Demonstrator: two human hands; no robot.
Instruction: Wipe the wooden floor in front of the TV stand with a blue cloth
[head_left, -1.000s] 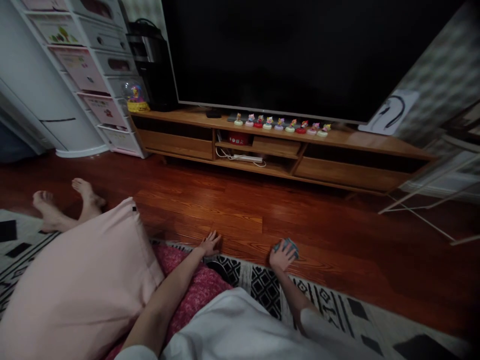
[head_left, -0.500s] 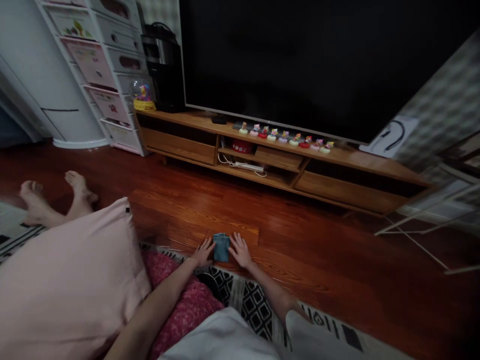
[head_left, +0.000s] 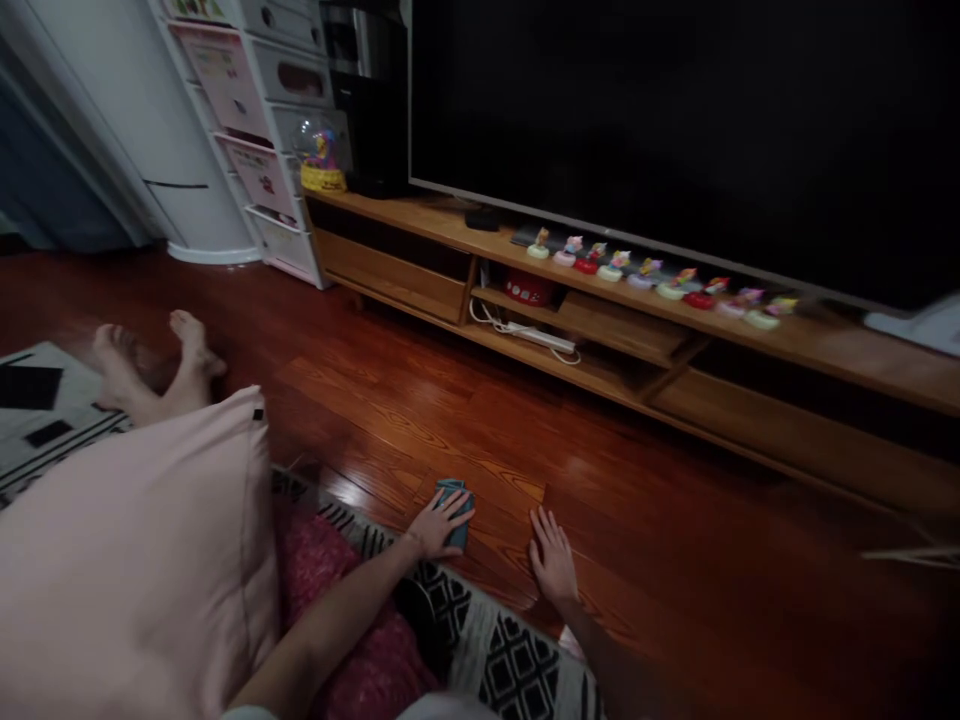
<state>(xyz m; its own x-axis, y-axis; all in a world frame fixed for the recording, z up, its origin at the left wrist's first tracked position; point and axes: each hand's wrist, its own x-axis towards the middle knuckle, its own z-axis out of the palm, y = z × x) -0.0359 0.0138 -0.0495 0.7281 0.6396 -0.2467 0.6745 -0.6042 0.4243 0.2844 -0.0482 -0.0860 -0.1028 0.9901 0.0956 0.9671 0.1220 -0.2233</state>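
Observation:
A small folded blue cloth lies on the red-brown wooden floor just past the rug's edge. My left hand rests flat on top of the cloth, fingers spread over it. My right hand lies flat on the bare floor a little to the right of the cloth, fingers stretched out, holding nothing.
A large pink cushion fills the lower left, with a red knitted fabric and a black-and-white patterned rug beside it. Another person's bare feet lie at left. A low wooden TV stand with small figurines stands ahead.
The cloth passed from my right hand to the floor between both hands, and now my left hand covers it. My right hand moved off to the right. The view shifted rightwards.

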